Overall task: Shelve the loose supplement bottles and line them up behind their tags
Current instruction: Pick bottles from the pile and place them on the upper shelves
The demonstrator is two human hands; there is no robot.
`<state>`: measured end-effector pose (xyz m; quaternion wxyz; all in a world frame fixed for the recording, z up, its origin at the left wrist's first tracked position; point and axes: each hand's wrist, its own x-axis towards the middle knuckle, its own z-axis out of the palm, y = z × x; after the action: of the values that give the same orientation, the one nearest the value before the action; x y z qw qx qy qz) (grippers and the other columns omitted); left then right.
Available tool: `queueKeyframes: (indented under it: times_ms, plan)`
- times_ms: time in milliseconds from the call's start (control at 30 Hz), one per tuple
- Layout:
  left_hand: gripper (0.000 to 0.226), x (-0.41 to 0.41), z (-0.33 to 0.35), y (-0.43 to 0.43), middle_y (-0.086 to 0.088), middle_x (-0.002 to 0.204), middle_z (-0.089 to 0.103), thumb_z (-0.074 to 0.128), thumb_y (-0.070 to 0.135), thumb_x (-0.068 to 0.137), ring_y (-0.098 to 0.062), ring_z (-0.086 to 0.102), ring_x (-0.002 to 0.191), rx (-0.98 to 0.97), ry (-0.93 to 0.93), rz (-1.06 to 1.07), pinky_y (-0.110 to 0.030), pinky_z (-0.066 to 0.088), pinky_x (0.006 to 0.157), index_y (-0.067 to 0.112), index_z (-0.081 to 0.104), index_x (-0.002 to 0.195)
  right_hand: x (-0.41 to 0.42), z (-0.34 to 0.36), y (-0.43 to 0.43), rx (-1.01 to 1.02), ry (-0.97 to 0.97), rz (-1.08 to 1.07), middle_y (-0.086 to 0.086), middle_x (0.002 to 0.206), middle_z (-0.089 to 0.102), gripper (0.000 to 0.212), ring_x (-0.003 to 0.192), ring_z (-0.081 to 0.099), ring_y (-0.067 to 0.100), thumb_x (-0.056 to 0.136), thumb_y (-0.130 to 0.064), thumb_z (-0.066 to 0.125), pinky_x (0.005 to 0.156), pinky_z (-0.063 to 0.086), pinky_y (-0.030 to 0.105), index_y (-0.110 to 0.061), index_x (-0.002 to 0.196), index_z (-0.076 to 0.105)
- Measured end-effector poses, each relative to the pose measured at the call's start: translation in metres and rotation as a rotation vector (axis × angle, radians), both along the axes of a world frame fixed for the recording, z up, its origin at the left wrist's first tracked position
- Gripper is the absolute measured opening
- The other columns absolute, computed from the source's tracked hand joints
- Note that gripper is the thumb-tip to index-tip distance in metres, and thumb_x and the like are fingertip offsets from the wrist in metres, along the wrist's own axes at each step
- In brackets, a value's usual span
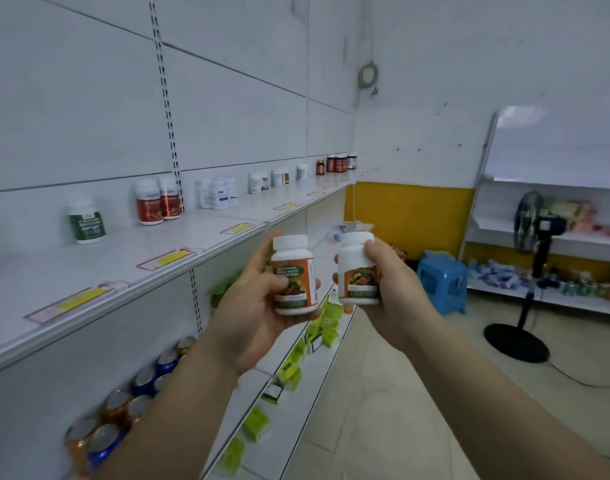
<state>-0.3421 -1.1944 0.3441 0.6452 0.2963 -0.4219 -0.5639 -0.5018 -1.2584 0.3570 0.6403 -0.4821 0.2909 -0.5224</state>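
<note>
1. Fingers (pixel 370 251) of the right hand (pixel 388 285) curl over the shoulder of the right-hand bottle (pixel 358 271), a white-capped supplement bottle held upright. The left hand (pixel 248 303) wraps the matching left-hand bottle (pixel 294 277), thumb across its orange label. Both bottles are in the air in front of the shelving, close together but apart, so neither is shelved yet.
2. Just beyond the hands, the upper shelf (pixel 88 271) carries yellow tags (pixel 166 259) spaced along its front edge, from the nearest tag (pixel 74 301) off to the far end.
3. Farther back on that shelf stand a green-labelled bottle (pixel 86 221), red-labelled bottles (pixel 158 204), white bottles (pixel 217 192), a few more white tubs (pixel 268 179) and dark jars (pixel 338 162) at the far end.
4. My reading is that the task is well under way. Several groups are already up, but they stand against the back panel, well apart from the tags. Which tag belongs to the orange-labelled pair I cannot tell, since the print is too small. Placing these two and drawing the rows forward into line looks like the work left.
5. Below are cans (pixel 123 410) and green boxes (pixel 296 358). Across the floor are a blue stool (pixel 442 282) and a standing fan (pixel 532 230).
</note>
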Motion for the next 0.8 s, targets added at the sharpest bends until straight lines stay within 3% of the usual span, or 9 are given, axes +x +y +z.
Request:
queueKeyframes:
  times_ms: [100, 267, 367, 467, 567, 700, 800]
  plan:
    - [0.063, 0.003, 0.009, -0.045, -0.014, 0.11, 0.064, 0.033, -0.004, 0.09, -0.03, 0.065, 0.089, 0.005, -0.023, 0.016, -0.052, 0.054, 0.071, 0.041, 0.046, 0.133, 0.003, 0.005, -0.051, -0.029, 0.038, -0.01, 0.014, 0.113, 0.063, 0.023, 0.091, 0.063, 0.027, 0.099, -0.028, 0.044, 0.068, 0.055, 0.034, -0.027, 0.118, 0.057]
    - [0.069, -0.006, 0.018, -0.118, -0.012, 0.106, 0.063, 0.028, -0.012, 0.086, -0.032, 0.061, 0.091, -0.002, -0.081, 0.102, -0.055, 0.051, 0.079, 0.041, 0.051, 0.123, 0.006, 0.016, -0.138, -0.096, 0.087, 0.051, 0.011, 0.105, 0.062, 0.014, 0.089, 0.063, 0.024, 0.1, -0.029, 0.043, 0.078, 0.056, 0.039, -0.034, 0.098, 0.056]
    - [0.067, -0.021, 0.02, -0.169, -0.012, 0.113, 0.061, 0.03, -0.01, 0.089, -0.034, 0.06, 0.095, 0.008, -0.111, 0.184, -0.055, 0.051, 0.079, 0.039, 0.047, 0.13, 0.0, 0.018, -0.196, -0.151, 0.105, 0.094, 0.004, 0.099, 0.066, 0.02, 0.08, 0.065, 0.017, 0.1, -0.028, 0.042, 0.067, 0.055, 0.033, -0.033, 0.114, 0.057]
    - [0.06, -0.045, 0.022, -0.23, -0.014, 0.116, 0.06, 0.033, -0.007, 0.091, -0.034, 0.062, 0.092, -0.002, -0.114, 0.258, -0.054, 0.053, 0.076, 0.04, 0.051, 0.124, -0.016, 0.018, -0.262, -0.209, 0.128, 0.138, 0.003, 0.11, 0.066, 0.031, 0.093, 0.067, 0.023, 0.099, -0.028, 0.045, 0.077, 0.058, 0.041, -0.036, 0.129, 0.05]
    - [0.06, -0.065, 0.028, -0.281, -0.015, 0.119, 0.058, 0.036, -0.009, 0.09, -0.033, 0.064, 0.09, 0.007, -0.135, 0.313, -0.058, 0.05, 0.081, 0.04, 0.051, 0.121, -0.028, 0.021, -0.317, -0.237, 0.186, 0.156, 0.004, 0.112, 0.065, 0.029, 0.1, 0.065, 0.028, 0.098, -0.027, 0.046, 0.085, 0.056, 0.048, -0.04, 0.125, 0.049]
    - [0.062, -0.083, 0.036, -0.355, -0.012, 0.112, 0.059, 0.043, -0.011, 0.089, -0.029, 0.063, 0.087, 0.047, -0.213, 0.407, -0.055, 0.053, 0.079, 0.038, 0.045, 0.128, -0.039, 0.03, -0.399, -0.24, 0.246, 0.173, 0.005, 0.107, 0.065, 0.028, 0.094, 0.065, 0.024, 0.099, -0.029, 0.041, 0.084, 0.055, 0.043, -0.036, 0.123, 0.051]
    - [0.05, -0.072, 0.037, -0.41, -0.013, 0.109, 0.06, 0.049, -0.007, 0.089, -0.03, 0.063, 0.093, 0.139, -0.275, 0.503, -0.048, 0.057, 0.076, 0.024, 0.045, 0.128, -0.031, 0.034, -0.455, -0.229, 0.256, 0.176, 0.003, 0.1, 0.066, 0.019, 0.088, 0.064, 0.02, 0.097, -0.036, 0.042, 0.086, 0.053, 0.042, -0.036, 0.113, 0.053]
